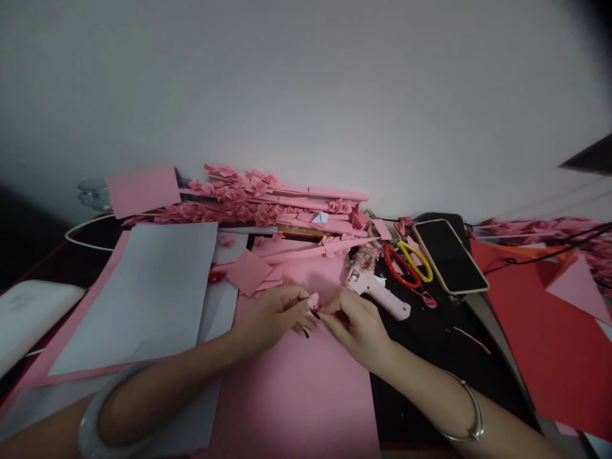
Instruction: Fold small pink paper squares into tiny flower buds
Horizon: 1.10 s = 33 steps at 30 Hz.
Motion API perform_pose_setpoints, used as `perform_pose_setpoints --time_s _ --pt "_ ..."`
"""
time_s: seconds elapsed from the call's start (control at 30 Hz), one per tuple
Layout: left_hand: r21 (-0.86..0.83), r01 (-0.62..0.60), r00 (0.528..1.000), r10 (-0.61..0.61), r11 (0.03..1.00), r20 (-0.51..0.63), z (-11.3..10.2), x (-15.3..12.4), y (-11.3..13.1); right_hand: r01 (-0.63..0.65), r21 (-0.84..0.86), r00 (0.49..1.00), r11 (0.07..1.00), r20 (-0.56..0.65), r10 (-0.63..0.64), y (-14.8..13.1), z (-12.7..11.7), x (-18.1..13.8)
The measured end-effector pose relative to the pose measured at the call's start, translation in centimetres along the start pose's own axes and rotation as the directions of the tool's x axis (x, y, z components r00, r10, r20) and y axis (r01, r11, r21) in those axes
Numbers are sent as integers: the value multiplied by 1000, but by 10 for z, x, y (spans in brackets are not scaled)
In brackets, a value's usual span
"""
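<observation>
A: What are you getting on the head view?

B: I'm seeing the left hand (275, 312) and the right hand (361, 325) meeting just below the centre of the frame, and between their fingertips they're holding a small pink paper piece (314, 302).

A: How is it looking?

B: It's showing pale pink at its upper left and a deeper, shaded pink towards its lower right. It's appearing curled or folded, but the fingers are covering so much that I'm not making out its whole shape.

A: And the grips?

B: Both are closed: the left fingers are pinching its left side, the right thumb and forefinger its right edge.

A: What's lying around them?

B: A large pink sheet (296, 389) is running beneath, down to the bottom of the frame. Pink squares (248, 273) are lying left of centre, a glue gun (382, 296) is resting right of centre, and paper flowers (255, 185) are filling the upper middle.
</observation>
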State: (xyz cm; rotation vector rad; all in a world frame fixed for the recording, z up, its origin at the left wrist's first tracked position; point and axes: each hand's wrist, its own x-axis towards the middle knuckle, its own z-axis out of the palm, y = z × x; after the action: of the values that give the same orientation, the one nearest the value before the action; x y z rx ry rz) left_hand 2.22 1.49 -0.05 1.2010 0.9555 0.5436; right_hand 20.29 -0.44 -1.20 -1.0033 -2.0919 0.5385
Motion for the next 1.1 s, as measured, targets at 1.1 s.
perform_pose_setpoints --time_s 1.1 --pt "-137 48 996 -37 989 79 -1 2 -4 -138 -4 973 990 185 136 1 -3 5"
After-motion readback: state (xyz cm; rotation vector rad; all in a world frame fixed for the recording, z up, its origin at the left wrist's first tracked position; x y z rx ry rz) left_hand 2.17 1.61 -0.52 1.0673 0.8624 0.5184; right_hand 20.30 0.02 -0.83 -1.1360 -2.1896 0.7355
